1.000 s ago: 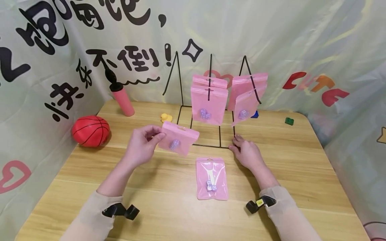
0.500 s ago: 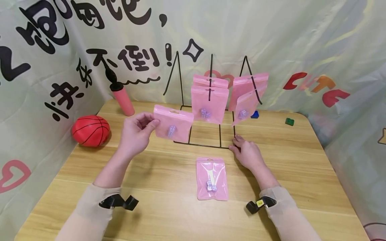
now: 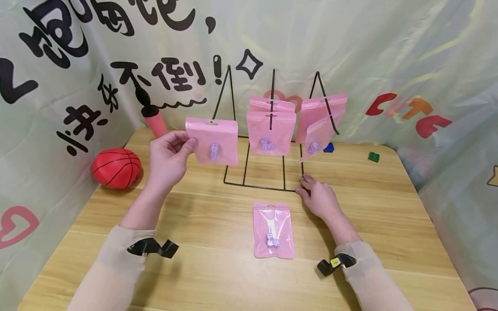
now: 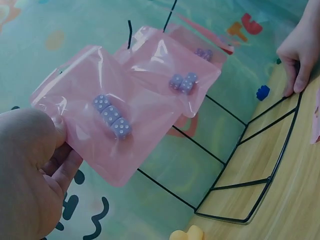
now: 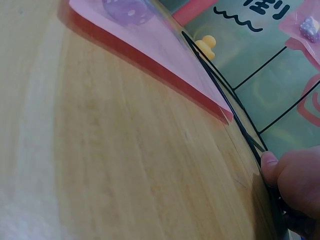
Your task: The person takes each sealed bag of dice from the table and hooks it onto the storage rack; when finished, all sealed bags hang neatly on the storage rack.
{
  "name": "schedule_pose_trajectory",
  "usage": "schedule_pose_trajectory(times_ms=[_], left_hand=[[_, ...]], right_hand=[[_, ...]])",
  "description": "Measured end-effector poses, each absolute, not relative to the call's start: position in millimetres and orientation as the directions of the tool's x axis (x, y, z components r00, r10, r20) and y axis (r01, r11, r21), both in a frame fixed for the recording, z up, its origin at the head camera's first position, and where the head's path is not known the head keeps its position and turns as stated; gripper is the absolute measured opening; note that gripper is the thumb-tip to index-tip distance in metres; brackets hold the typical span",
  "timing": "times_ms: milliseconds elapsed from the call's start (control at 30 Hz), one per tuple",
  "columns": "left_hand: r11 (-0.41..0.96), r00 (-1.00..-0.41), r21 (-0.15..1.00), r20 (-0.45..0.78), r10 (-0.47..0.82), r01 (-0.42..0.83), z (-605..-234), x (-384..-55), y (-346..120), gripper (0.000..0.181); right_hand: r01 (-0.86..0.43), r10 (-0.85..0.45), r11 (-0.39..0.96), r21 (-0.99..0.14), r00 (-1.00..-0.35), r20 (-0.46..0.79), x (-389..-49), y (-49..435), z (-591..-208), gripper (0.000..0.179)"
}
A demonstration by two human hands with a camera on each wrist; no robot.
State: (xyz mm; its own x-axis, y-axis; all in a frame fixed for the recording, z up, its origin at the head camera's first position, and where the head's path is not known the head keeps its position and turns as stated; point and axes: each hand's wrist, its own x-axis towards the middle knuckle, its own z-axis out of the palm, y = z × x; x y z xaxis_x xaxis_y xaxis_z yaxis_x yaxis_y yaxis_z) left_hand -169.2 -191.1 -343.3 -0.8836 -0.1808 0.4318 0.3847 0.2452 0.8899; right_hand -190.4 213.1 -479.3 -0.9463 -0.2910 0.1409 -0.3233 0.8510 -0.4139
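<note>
My left hand (image 3: 167, 160) pinches the left edge of a pink zip bag (image 3: 225, 149) between thumb and fingers. Three lilac dice (image 4: 112, 117) show through it. In the head view the bag's hang hole overlaps the tip of the left hook of a black wire rack (image 3: 264, 187); I cannot tell whether the hook passes through. My right hand (image 3: 320, 198) grips the rack's base at its front right corner. Pink bags hang on the middle hook (image 3: 270, 101) and right hook (image 3: 327, 108). Another pink bag (image 3: 274, 224) lies flat before the rack.
A red ball (image 3: 116, 168) with black lines sits at the left. Behind the left hand stands a pink cylinder (image 3: 155, 123) with a black top. A yellow duck (image 5: 206, 47) is beyond the rack. Blue (image 3: 328, 147) and green (image 3: 374, 157) blocks lie at the back right.
My left hand has lifted the pink bag up and leftward, from above the table to the left hook's tip, and the bag now hangs more upright. The right hand has stayed on the rack.
</note>
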Motion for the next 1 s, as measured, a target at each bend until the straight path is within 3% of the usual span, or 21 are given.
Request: schedule_pose_trajectory(times_ms=[1000], left_hand=[[0.241,-0.9,0.923,0.358,-0.248,0.301,-343.9,-217.5,-182.0,0.017]], right_hand=[[-0.313,-0.279,0.85,-0.423,-0.95,0.141,-191.0,214.3,-481.0,0.046]])
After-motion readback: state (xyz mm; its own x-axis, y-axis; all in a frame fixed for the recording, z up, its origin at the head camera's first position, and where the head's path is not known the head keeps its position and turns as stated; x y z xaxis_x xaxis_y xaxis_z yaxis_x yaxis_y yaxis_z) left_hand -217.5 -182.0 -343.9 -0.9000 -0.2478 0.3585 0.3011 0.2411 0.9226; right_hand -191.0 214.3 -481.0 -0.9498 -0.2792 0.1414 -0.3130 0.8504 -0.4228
